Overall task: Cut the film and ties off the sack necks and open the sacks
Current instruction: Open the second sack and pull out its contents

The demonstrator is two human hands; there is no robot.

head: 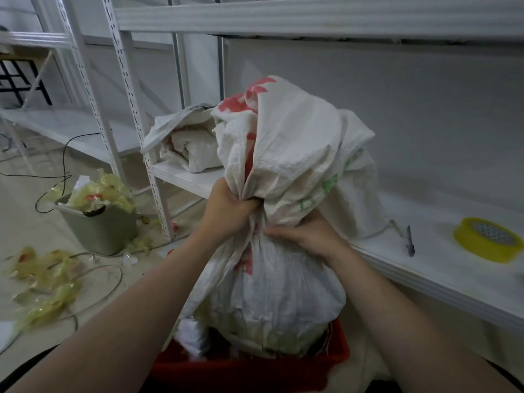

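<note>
A white woven sack (272,293) with red and green print stands upright in a red crate (334,353) in front of me. My left hand (226,208) grips the bunched neck from the left, fingers curled round the fabric. My right hand (306,236) grips the neck just below, from the right. The loose top of the sack flares up above both hands. No film or tie shows on the neck; my hands cover it. A dark-handled cutter (409,241) lies on the white shelf (442,268) to the right.
A yellow tape roll (489,239) sits on the right shelf. Another white sack (187,143) lies on the shelf behind. A grey bin (102,222) full of yellowish film stands at left. Film scraps (45,282) and cables litter the floor. Shelf uprights stand at left.
</note>
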